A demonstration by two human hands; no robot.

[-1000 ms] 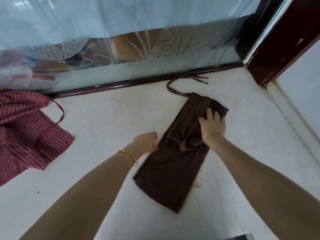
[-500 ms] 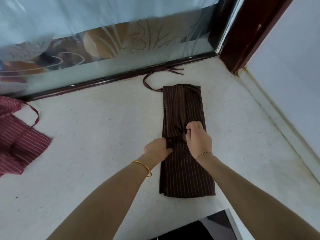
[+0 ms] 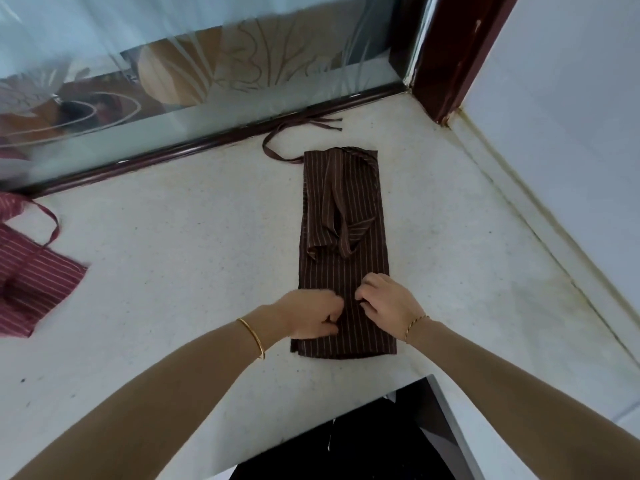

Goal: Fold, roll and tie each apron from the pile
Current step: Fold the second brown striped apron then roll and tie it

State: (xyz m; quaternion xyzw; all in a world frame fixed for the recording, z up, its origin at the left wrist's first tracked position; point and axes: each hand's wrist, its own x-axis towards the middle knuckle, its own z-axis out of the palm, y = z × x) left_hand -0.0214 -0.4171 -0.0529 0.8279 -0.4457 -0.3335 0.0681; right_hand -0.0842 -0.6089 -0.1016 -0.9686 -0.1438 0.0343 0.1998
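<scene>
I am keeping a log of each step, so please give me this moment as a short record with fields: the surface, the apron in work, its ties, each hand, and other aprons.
surface: pale speckled counter, set in a corner beside a glass panel
apron in work: brown striped apron, folded into a long narrow strip, lying flat
ties: brown ties trail loose past the far end
left hand: left hand grips the strip near its near end
right hand: right hand, fingers curled on the same part
other aprons: red striped apron at the left edge, not folded
</scene>
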